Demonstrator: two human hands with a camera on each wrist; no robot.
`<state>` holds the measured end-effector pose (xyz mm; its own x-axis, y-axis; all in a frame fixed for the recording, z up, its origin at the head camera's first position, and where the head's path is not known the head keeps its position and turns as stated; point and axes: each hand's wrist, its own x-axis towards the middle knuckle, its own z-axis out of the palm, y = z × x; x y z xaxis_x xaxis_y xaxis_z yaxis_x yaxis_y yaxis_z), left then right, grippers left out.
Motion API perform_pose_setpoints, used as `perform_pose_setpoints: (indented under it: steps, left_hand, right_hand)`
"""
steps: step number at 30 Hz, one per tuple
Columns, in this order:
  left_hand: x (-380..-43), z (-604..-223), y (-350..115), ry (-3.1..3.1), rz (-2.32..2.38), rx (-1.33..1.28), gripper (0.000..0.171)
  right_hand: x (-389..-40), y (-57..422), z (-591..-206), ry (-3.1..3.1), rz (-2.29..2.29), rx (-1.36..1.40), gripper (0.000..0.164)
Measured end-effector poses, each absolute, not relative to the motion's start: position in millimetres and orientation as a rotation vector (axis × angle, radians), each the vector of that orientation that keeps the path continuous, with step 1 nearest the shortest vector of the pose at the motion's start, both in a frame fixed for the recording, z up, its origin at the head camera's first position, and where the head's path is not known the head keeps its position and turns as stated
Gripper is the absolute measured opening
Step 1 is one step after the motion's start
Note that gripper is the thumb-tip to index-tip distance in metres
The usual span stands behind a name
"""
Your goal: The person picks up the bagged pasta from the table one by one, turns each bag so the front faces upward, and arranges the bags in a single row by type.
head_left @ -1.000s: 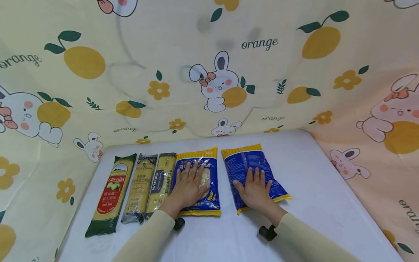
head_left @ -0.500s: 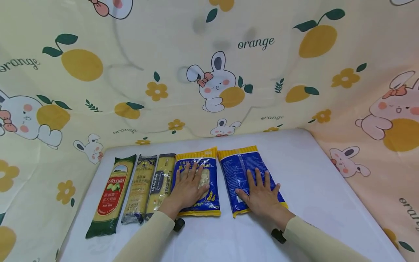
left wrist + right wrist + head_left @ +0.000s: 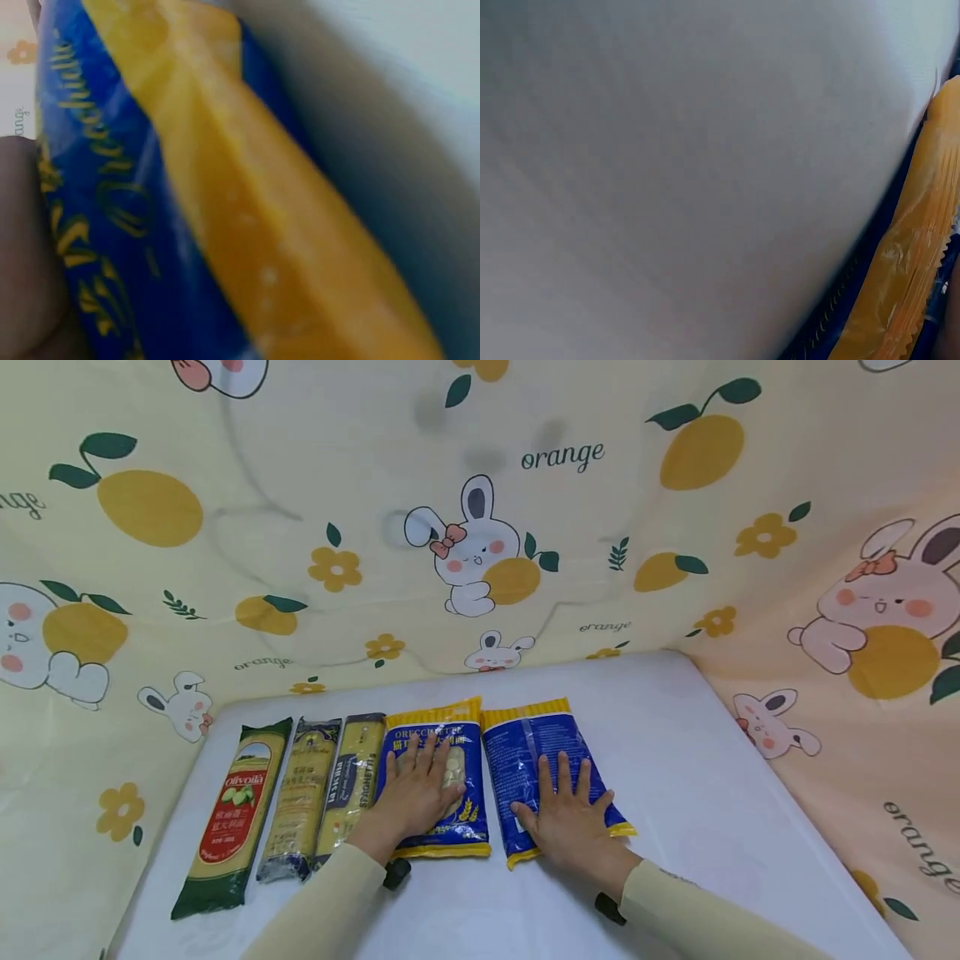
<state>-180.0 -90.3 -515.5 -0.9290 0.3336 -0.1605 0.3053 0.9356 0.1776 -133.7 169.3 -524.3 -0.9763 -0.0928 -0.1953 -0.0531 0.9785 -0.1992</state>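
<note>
In the head view my left hand (image 3: pixel 418 789) rests with spread, straight fingers on a blue and yellow bag of orecchiette pasta (image 3: pixel 471 777), lying front side up. My right hand (image 3: pixel 567 818) lies flat, fingers spread, over the lower part of a second blue and yellow pasta bag (image 3: pixel 525 752), whose printed back faces up. The two bags lie side by side, almost edge to edge. Close up in the left wrist view is the yellow end of the orecchiette bag (image 3: pixel 247 195). The right wrist view catches the yellow end seal of the second bag (image 3: pixel 900 262).
Left of the bags lie a La Sicilia spaghetti packet (image 3: pixel 352 777), a gold pasta packet (image 3: pixel 302 802) and a green and red Olivoilà packet (image 3: pixel 236 818), in a row. All are on a white table (image 3: pixel 712 827). A patterned cloth (image 3: pixel 337 485) rises behind and at the sides.
The second bag has shifted left and straightened beside the orecchiette bag, with my right hand on it. My left hand stays on its bag. The head view has turned slightly right.
</note>
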Motion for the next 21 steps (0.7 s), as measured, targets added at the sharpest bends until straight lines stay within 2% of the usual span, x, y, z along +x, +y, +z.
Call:
perform_pose_setpoints:
  steps: [9,15,21]
  left_hand:
    - [-188,-481,-71,2.838,0.126,0.435,0.080]
    - [-216,-448,-27,2.898,0.019,0.464,0.050]
    - [-252,-449,18,3.088,0.029,0.677,0.026]
  right_hand:
    - [-129,179,-523,2.931,-0.432,-0.075,0.091]
    - [-122,203,-514,3.071,-0.403,-0.179,0.074]
    - [-115,231,-519,3.381,-0.159,-0.390,0.044]
